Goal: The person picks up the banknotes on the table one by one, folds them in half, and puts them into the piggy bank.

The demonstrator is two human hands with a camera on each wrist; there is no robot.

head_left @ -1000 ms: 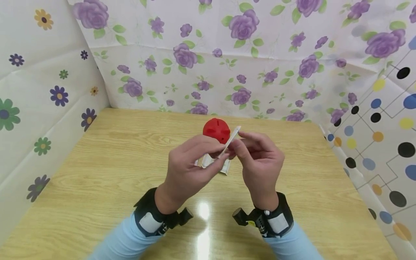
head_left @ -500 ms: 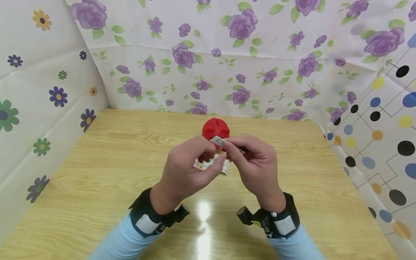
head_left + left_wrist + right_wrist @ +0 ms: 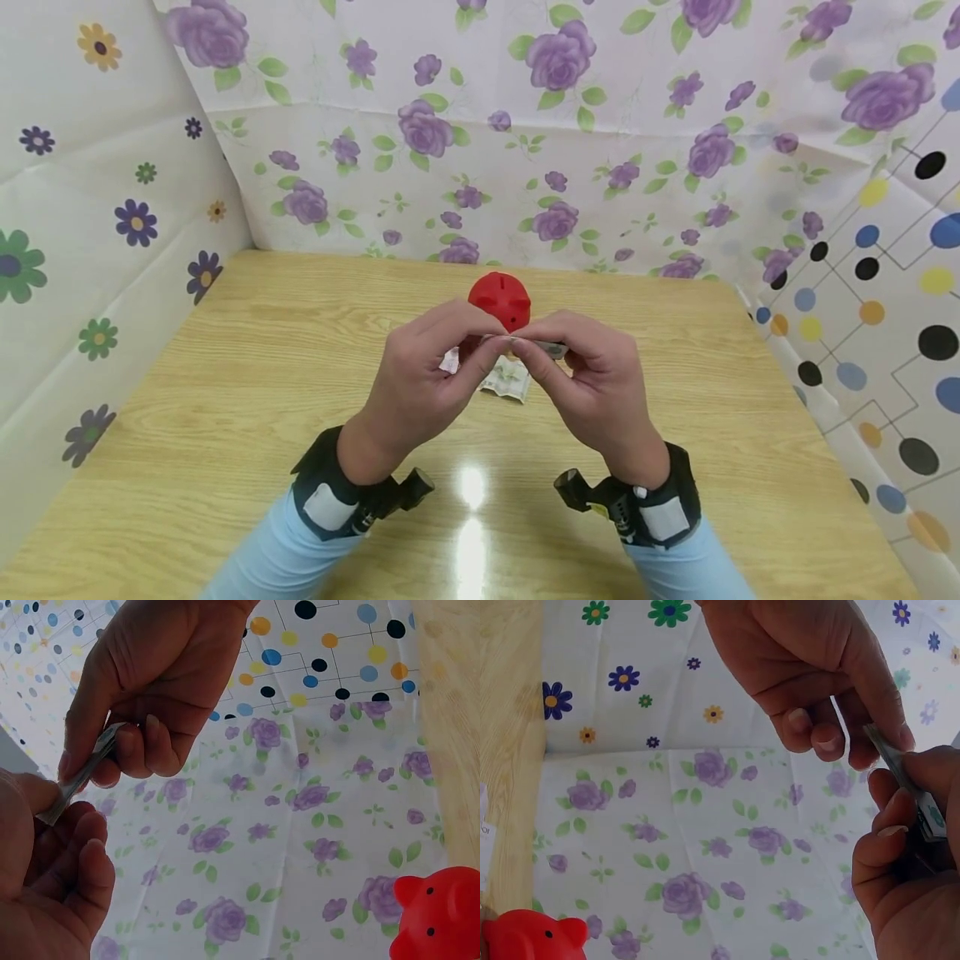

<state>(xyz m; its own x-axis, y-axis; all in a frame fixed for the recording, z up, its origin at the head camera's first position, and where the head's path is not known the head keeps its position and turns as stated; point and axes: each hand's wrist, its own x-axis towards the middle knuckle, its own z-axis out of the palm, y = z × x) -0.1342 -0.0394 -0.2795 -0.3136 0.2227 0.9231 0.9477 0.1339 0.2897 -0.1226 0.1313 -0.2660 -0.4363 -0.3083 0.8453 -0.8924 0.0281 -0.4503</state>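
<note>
Both hands meet over the middle of the table and pinch a narrow folded banknote [image 3: 553, 348] between thumbs and fingers. My left hand [image 3: 427, 375] holds one end, and my right hand [image 3: 592, 379] grips the other, with the thumb tips close together. In the left wrist view the folded banknote [image 3: 79, 776] is a thin layered strip. Green print shows on the banknote [image 3: 930, 814] in the right wrist view. Just beyond the hands stands a red piggy bank [image 3: 498, 296], its lower part hidden by the fingers. Below the hands lies a creased banknote [image 3: 506, 382].
Another pale piece of paper [image 3: 450, 361] lies partly hidden behind the left hand. The wooden table [image 3: 262, 350] is bounded by a flowered sheet [image 3: 480, 167] at the back and patterned sheets at both sides.
The banknote has turned from a raised slant to nearly level and looks more folded. My left fingers, apart from it half a second ago, now pinch it again.
</note>
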